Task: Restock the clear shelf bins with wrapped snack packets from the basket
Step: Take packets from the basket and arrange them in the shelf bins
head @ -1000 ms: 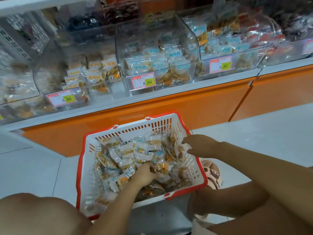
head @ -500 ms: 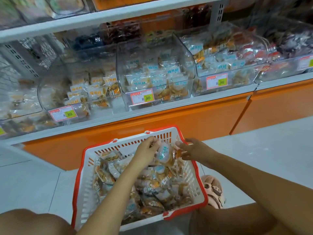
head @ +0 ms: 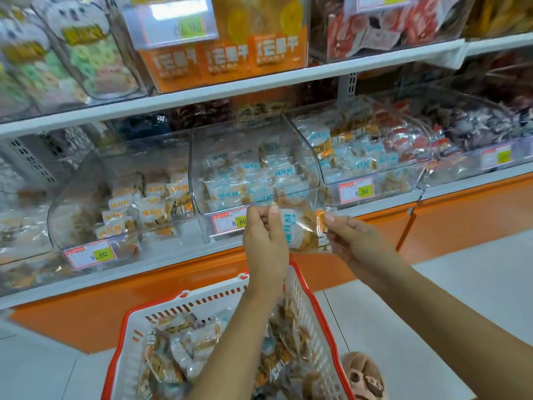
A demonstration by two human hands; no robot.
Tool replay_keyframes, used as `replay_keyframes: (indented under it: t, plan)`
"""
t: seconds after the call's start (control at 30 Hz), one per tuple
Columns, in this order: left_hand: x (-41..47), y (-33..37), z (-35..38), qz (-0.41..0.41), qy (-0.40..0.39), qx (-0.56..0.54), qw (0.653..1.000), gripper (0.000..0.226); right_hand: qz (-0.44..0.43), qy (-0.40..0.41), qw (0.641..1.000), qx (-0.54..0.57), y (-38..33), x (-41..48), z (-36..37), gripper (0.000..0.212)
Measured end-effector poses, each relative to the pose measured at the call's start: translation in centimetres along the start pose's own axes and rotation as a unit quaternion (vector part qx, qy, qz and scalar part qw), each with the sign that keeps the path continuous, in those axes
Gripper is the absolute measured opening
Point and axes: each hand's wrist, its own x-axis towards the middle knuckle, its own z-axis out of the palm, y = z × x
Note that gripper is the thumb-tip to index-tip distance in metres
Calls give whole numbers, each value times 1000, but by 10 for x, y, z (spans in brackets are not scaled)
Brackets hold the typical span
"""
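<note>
**A:** Where's the pkt rn?

**B:** The snack packet [head: 300, 230] is in the air between both hands. It's above the far end of the basket [head: 306, 287] and just in front of the middle bin [head: 253, 145], next to its price tag [head: 230, 222].

**A:** Grips?

**B:** The left grip [head: 265, 241] pinches the pkt's left edge btwn thumb and fingers. The right grip [head: 356, 241] pinches the right edge, at the orange seal. Neither is spread. Can't tell if it's one pkt or two stuck together.

**A:** Which way's it lying?

**B:** Long axis runs left-right, approx parallel to the shelf front. The face is turned toward the camera and the orange seal end is toward the right grip. The blue lettering runs sideways, up the pkt.

**A:** Which bin, IMO?

**B:** The middle one. It holds blue-lettered pkts, same as this. The left bin [head: 121, 180] holds orange-lettered ones, so that's prob wrong.

**A:** Tips for doing it well?

**B:** Raise it over the front lip first, don't shove it at the wall. Keep both pinches on till it's past the lip. Turn it so the lettering matches the pkts already inside, lay it flat on the pile, then let go. A one-corner hold could let it flop and catch the lip.
</note>
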Motion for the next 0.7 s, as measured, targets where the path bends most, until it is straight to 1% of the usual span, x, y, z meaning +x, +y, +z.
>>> replay_keyframes:
  t: [0.1,0.17,0.23,0.27,0.3,0.37,0.43,0.47,0.5,0.53,0.57,0.6,0.63,0.67,0.7]
  plan:
    - [14,9,1,-19,-49,-17,998,23,-39,-36,999,-7,-20,7,-10,22]
    - [26,15,0,-27,-77,-28,996,24,-50,-85,995,-29,-38,12,-15,29]
    - [38,22,-1,-9,-83,-17,996,23,-49,-130,988,-63,-58,18,-21,43]
    - [42,25,1,11,-82,-9,997,23,-45,-147,984,-88,-69,21,-24,47]
    - [47,28,3,32,-78,0,996,23,-39,-164,978,-123,-82,24,-28,47]
    - [58,36,11,55,-89,16,994,24,-22,-181,957,-227,-105,28,-36,38]
    - [70,45,21,61,-141,27,988,25,-12,-179,930,-322,-121,34,-46,30]
    - [77,49,27,76,-170,39,982,25,-8,-179,915,-362,-126,39,-51,33]
    - [84,54,34,99,-196,53,974,25,-2,-182,899,-399,-128,43,-54,42]
    - [91,60,42,120,-218,64,966,25,4,-188,885,-426,-130,48,-54,53]
    - [98,65,51,137,-236,71,959,25,0,-198,878,-437,-132,53,-53,56]
    - [106,68,60,149,-247,75,955,25,-10,-207,874,-439,-133,59,-53,50]
    - [115,71,69,158,-249,76,952,24,-26,-208,875,-436,-134,66,-53,37]
    - [124,72,78,166,-244,82,952,23,-44,-190,881,-431,-135,74,-54,21]
    - [134,70,86,169,-239,97,951,23,-57,-156,894,-417,-137,83,-58,10]
